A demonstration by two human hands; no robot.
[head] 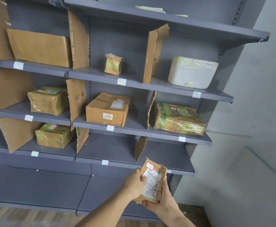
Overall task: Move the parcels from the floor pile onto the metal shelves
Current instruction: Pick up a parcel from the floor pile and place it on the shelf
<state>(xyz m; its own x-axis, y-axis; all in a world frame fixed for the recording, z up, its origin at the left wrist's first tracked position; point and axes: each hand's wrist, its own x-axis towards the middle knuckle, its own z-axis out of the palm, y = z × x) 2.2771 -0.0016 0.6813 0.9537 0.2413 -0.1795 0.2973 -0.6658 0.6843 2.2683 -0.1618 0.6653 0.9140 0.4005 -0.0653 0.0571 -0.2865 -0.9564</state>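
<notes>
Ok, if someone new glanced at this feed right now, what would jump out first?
Probably the small parcel low in the foreground, gripped by the left hand and right hand just in front of the shelf. Next, the white foam box at upper right of the metal shelves, and the 0448 carton in the middle bay.

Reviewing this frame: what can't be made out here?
Head view only:
- Floor pile: outside the frame.
- Held parcel: label text too small; underside hidden by left hand and right hand.
- Top shelf: contents hidden, seen from below.
- Leftmost bays: cut by the frame edge.
</notes>
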